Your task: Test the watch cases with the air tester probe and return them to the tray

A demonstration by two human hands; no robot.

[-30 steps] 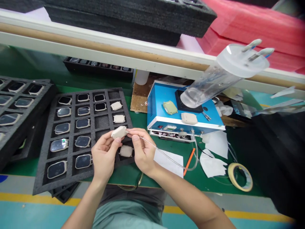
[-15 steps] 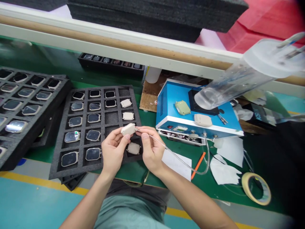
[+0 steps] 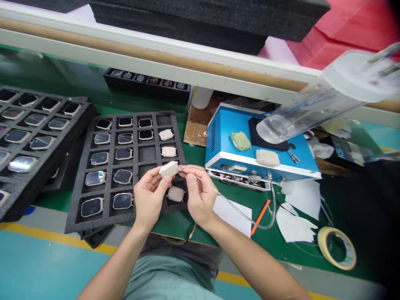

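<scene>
Left fingers (image 3: 163, 187) pinch the case (image 3: 169, 168), right fingers (image 3: 193, 185) the tube (image 3: 233, 207), meeting between them, a joining step, seemingly, next wanting steadiness

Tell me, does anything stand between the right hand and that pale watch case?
Only the tip of the clear tube, which the right hand pinches beside the pale watch case; nothing else visible does. The left hand holds the case.

Left hand (image 3: 149, 200) gripping case (image 3: 168, 169), right hand (image 3: 201, 199) tubing (image 3: 231, 204)
</scene>
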